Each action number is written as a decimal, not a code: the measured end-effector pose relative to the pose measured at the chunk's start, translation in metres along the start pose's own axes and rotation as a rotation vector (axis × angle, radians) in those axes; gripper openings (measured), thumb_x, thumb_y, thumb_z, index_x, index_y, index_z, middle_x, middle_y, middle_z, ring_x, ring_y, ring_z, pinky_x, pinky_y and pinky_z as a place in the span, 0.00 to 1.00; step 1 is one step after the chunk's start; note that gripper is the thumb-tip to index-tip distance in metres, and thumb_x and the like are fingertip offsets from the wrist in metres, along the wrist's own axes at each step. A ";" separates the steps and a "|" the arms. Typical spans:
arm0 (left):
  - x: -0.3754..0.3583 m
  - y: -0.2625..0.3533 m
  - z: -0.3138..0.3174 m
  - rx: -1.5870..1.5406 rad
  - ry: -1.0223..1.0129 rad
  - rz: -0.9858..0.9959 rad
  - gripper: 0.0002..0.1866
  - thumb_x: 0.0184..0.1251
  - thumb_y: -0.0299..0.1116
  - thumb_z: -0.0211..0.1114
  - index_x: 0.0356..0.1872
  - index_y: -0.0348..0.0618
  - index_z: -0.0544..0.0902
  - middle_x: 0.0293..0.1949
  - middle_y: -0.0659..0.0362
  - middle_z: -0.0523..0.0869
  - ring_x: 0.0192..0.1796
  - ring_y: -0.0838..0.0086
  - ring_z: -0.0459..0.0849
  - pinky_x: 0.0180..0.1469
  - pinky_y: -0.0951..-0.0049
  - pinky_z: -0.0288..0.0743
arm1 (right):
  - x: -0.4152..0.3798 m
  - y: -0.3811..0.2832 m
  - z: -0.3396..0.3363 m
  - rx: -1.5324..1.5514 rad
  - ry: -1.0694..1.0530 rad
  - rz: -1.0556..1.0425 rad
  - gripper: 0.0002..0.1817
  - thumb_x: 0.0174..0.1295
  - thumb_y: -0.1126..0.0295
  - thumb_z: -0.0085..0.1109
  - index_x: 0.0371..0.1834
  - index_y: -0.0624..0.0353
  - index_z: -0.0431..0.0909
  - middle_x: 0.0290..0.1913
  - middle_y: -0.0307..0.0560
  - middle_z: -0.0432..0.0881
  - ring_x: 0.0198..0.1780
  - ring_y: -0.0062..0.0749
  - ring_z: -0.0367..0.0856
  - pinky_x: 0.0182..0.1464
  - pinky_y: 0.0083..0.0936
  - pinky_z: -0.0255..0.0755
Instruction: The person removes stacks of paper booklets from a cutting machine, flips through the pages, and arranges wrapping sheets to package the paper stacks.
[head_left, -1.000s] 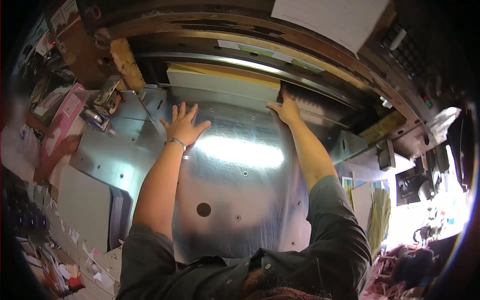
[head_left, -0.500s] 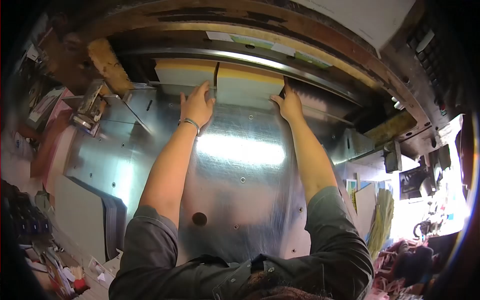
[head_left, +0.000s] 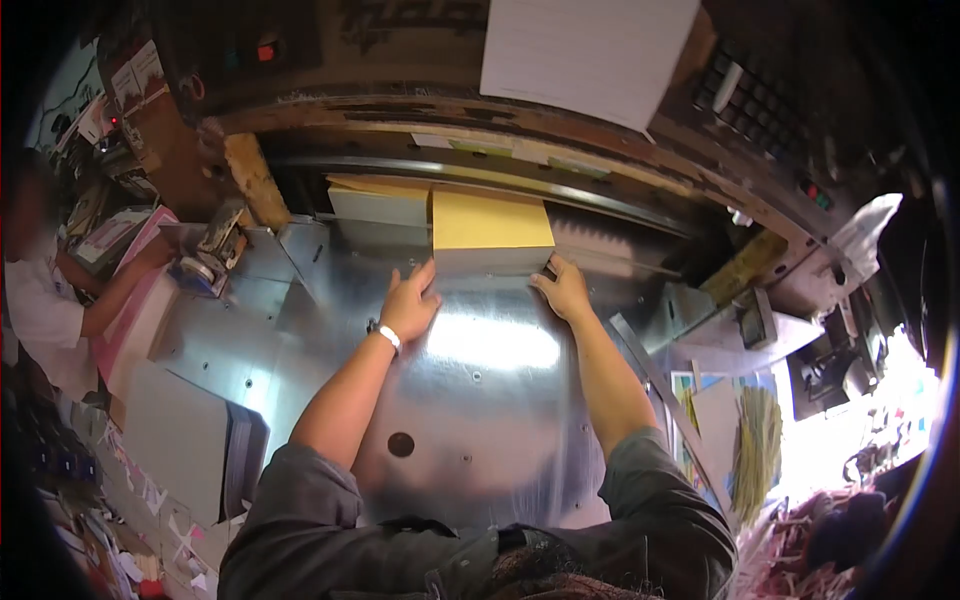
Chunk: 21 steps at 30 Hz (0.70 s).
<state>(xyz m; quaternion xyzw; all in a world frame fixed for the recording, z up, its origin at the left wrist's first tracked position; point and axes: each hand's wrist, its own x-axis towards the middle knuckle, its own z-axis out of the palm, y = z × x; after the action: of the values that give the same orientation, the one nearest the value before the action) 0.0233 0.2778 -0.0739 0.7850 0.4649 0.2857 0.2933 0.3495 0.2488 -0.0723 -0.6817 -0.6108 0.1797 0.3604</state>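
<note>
A thick stack of paper (head_left: 492,222) with a yellow top sheet and pale cut sides sits partly under the machine's metal bar, its front end out on the steel table. My left hand (head_left: 408,303) holds the stack's front left corner, index fingertip against the side and thumb apart from it. At the front right corner, my right hand (head_left: 566,290) grips the stack, with some fingers hidden behind the edge. A second yellow-topped stack (head_left: 380,208) stands to the left, farther back under the bar.
The steel table (head_left: 478,410) has small studs and a round dark hole. A large paper pile (head_left: 175,440) lies at left, near a co-worker's arm (head_left: 120,290). A white sheet (head_left: 590,60) rests on the machine above; a dark keypad (head_left: 755,95) is at upper right.
The right-hand yellow-topped stack has come out toward me from under the bar, with both my hands drawn back alongside it. The view has tilted up, showing more of the machine and the co-worker.
</note>
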 end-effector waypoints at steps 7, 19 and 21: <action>-0.175 0.042 0.000 -0.108 0.092 -0.121 0.39 0.69 0.35 0.69 0.80 0.42 0.66 0.77 0.38 0.70 0.84 0.39 0.54 0.85 0.43 0.42 | -0.142 -0.028 -0.014 0.068 0.172 0.083 0.52 0.62 0.62 0.73 0.84 0.71 0.52 0.71 0.59 0.80 0.74 0.50 0.75 0.86 0.58 0.34; -0.333 0.091 -0.045 -0.093 -0.380 0.047 0.38 0.63 0.20 0.54 0.80 0.42 0.68 0.78 0.44 0.72 0.84 0.38 0.52 0.84 0.38 0.31 | -0.388 -0.109 -0.052 -0.238 -0.291 -0.087 0.55 0.54 0.59 0.80 0.83 0.61 0.58 0.80 0.67 0.65 0.83 0.59 0.60 0.83 0.64 0.44; -0.349 0.074 -0.039 -0.178 -0.239 0.007 0.37 0.63 0.19 0.52 0.79 0.36 0.67 0.77 0.41 0.71 0.85 0.46 0.57 0.85 0.45 0.42 | -0.393 -0.091 -0.050 -0.226 -0.156 -0.054 0.51 0.55 0.61 0.80 0.82 0.61 0.62 0.78 0.66 0.68 0.81 0.58 0.64 0.83 0.61 0.48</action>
<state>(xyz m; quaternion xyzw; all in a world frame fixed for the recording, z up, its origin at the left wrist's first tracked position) -0.1046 -0.0569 -0.0553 0.7860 0.3968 0.2314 0.4137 0.2457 -0.1441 -0.0505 -0.6853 -0.6714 0.1525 0.2374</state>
